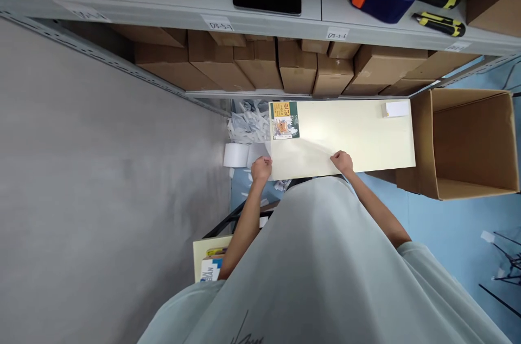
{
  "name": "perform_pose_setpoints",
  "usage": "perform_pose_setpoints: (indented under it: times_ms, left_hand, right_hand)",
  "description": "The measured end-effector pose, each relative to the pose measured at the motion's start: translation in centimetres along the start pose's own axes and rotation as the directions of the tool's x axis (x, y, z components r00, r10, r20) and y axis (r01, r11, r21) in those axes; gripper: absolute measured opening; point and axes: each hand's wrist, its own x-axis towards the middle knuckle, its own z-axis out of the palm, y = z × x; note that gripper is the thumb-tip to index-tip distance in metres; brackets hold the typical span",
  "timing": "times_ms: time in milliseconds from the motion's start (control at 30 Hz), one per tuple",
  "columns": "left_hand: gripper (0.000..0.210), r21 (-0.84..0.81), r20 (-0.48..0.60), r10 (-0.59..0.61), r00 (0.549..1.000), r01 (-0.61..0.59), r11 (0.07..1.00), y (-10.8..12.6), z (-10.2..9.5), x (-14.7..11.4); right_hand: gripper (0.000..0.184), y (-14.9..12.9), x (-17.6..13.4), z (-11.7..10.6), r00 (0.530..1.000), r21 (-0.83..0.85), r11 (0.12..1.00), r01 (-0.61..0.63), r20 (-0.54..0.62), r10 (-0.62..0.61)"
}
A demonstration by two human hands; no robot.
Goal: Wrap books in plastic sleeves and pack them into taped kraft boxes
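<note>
Facing a grey wall (114, 170) on the left and, straight ahead, a metal shelf (154, 8) stacked with cardboard boxes (254, 64), while standing up close to a narrow pale table (366, 132). Starting from the left, seeing a white roll (235, 155) just off the table's end, with paper scraps (249, 122) heaped beyond it and a thin sheet (258, 153) stretching from the roll toward the table. Finding an illustrated book (285, 120) lying flat near the far left corner, farther ahead than both hands, nearer the left hand (261, 168) and touching neither. Closing the left hand's fingers in a pinch at the table's left edge, apparently on the sheet. Pinching with the right hand (343, 161) too, low over the near half of the table, seemingly on the sheet's faint see-through edge. Noticing a small white stack (396, 109) at the far right corner, then an open carton (423, 143) standing beside the right end.
</note>
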Motion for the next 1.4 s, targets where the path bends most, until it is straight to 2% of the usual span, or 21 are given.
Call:
perform_pose_setpoints:
  times_ms: [167,367,533,700,833,933,1033,1233,1400]
  left_hand:
    - [0.02,-0.008,-0.031,0.043,0.999,-0.043,0.999,1.0,-1.9,-1.8]
    - [0.019,-0.041,-0.033,0.101,0.994,-0.103,0.994,5.1,-3.1,-3.9]
    - [0.021,-0.073,-0.008,0.142,0.99,-0.142,0.987,9.8,-2.5,-5.6]
    - [0.026,-0.11,-0.018,0.188,0.982,-0.189,0.976,14.4,-1.0,-6.9]
    - [0.028,-0.122,-0.007,0.194,0.981,-0.193,0.973,18.1,1.0,-7.7]
    - [0.027,-0.093,0.03,0.19,0.981,-0.186,0.978,20.8,3.2,-8.0]
    - [0.022,-0.019,0.042,0.172,0.984,-0.172,0.985,23.0,6.2,-7.9]
    - [0.018,0.069,0.04,0.134,0.99,-0.136,0.988,25.1,12.7,-6.6]
    - [0.02,0.088,0.093,0.106,0.99,-0.114,0.99,25.4,16.5,-5.3]
  right_hand:
    - [0.008,1.9,-1.9,-3.3,0.994,0.098,0.99,0.102,-0.052,-0.097]
    - [0.007,3.3,-1.7,-8.6,0.963,0.171,0.954,0.245,-0.156,-0.219]
    - [0.007,5.6,-1.1,-14.0,0.95,0.306,0.907,0.289,-0.206,-0.233]
    - [0.016,9.1,0.0,-19.3,0.934,0.497,0.793,0.352,-0.238,-0.265]
    - [0.021,12.3,1.9,-22.6,0.923,0.56,0.734,0.385,-0.238,-0.303]
    - [0.019,14.8,3.8,-24.3,0.923,0.551,0.741,0.384,-0.221,-0.314]
    - [0.018,17.1,6.1,-24.9,0.933,0.525,0.771,0.361,-0.193,-0.305]
    - [0.017,21.2,11.0,-23.7,0.951,0.431,0.848,0.308,-0.132,-0.279]
    - [0.017,23.6,14.2,-21.3,0.973,0.327,0.917,0.23,-0.073,-0.218]
